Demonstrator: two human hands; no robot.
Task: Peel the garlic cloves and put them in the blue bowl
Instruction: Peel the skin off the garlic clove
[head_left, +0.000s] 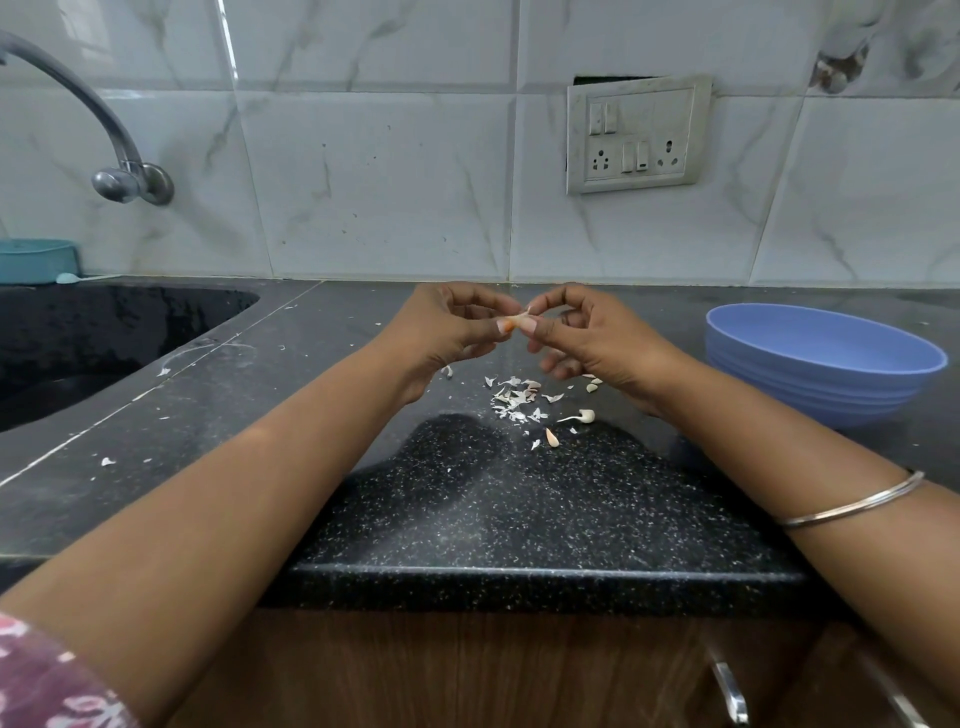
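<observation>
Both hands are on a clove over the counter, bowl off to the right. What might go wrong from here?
The garlic clove is pinched between the left hand and right hand above the counter, not over the blue bowl; if it slips, it likely lands among the peel scraps. Unpeeled cloves lying in those scraps could be overlooked.

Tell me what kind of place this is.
Most likely a home kitchen: a dark speckled countertop with a sink and tap on the left, and a tiled wall behind.

Home kitchen: sink (78, 332), tiled wall (395, 156).
</observation>
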